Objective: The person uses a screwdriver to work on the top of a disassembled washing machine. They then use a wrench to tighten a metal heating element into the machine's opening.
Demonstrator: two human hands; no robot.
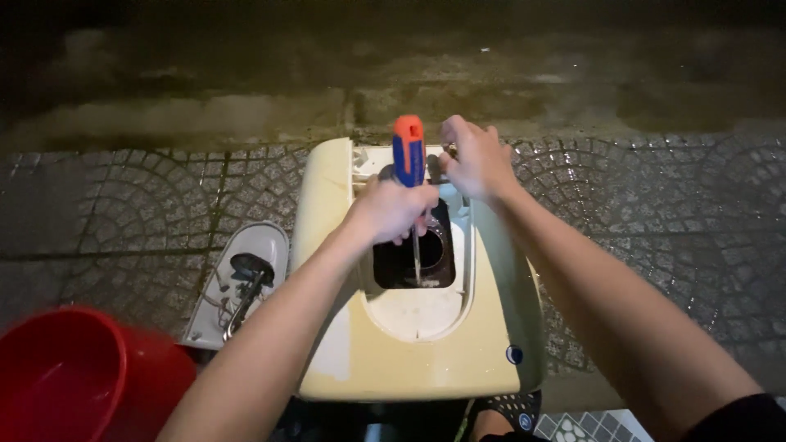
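Note:
A cream-coloured appliance casing (483,344) lies on the paved ground with a dark opening (401,262) in its middle. My left hand (389,211) grips a screwdriver (408,151) with a blue and orange handle, its shaft pointing down into the opening. My right hand (475,160) is at the casing's far edge, fingers pinched around a small part that I cannot make out.
A detached white cover (266,245) with wiring and a metal element lies left of the casing. A red plastic bucket (70,376) stands at the lower left. Patterned paving (655,213) surrounds the casing, and wet dark ground (246,74) lies beyond.

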